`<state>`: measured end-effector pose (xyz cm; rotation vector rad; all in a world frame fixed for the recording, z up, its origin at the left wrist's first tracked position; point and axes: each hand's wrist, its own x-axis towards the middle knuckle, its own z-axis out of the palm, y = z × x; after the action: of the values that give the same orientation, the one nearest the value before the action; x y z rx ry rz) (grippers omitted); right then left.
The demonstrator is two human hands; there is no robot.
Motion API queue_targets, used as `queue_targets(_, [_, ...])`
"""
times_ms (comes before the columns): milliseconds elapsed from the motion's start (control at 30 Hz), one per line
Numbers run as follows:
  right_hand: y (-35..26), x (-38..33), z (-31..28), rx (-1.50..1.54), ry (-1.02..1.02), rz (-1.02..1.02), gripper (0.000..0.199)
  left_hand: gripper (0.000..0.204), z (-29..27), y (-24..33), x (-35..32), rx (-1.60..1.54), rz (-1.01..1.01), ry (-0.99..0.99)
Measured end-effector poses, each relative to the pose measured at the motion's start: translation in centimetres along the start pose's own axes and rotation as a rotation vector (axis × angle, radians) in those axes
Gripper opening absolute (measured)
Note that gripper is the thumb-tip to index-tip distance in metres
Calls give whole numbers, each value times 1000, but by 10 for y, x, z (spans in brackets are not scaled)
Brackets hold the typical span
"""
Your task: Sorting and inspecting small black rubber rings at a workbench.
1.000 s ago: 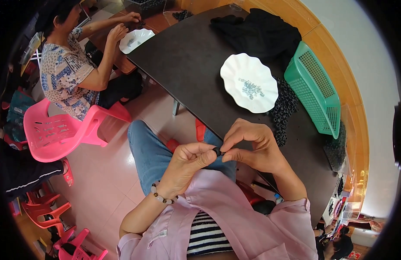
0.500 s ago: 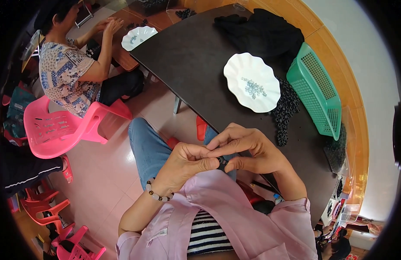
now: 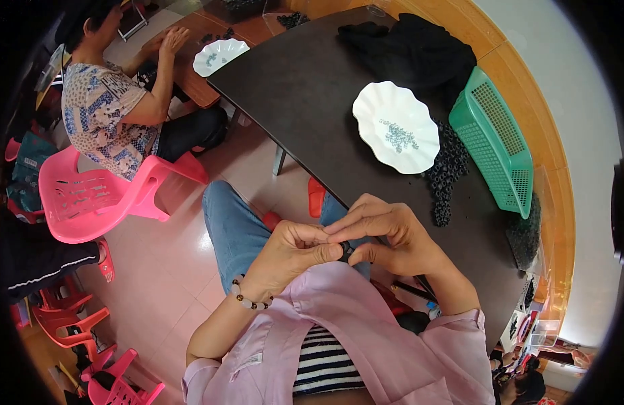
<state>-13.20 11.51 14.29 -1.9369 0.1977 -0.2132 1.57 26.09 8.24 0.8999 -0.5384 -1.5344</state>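
Black and very small, the ring-shaped part point(image 3: 346, 251) sits pinched between both hands, just off the near edge of the dark table point(image 3: 305, 94) and above the person's lap. The left hand point(image 3: 293, 251) is closed, with thumb and forefinger pressing on the part from one side. The right hand point(image 3: 387, 233) curls over it from the other side, its fingertips meeting those of the left. I judge that this is the fitting step: something is being pushed into or onto the little part, though what exactly is hidden by the fingers. The next move, I think, calls for a firm, straight squeeze without letting the piece slip. On the table, beyond the hands, lies a white scalloped plate point(image 3: 372, 111) with tiny grey pieces point(image 3: 397, 136). Right of it is a heap of black rings point(image 3: 447, 172), then a green basket point(image 3: 494, 138).
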Motion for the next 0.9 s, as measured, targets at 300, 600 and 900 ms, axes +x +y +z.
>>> queue_targets(300, [0, -2, 4, 46, -3, 0, 32, 16, -2, -5, -2, 49, 16, 8])
queue_targets(600, [3, -7, 11, 62, 19, -53, 32, 16, -1, -5, -6, 54, 51, -9])
queue_targets(900, [14, -4, 13, 70, 49, -75, 38, 18, 0, -17, -4, -78, 27, 93])
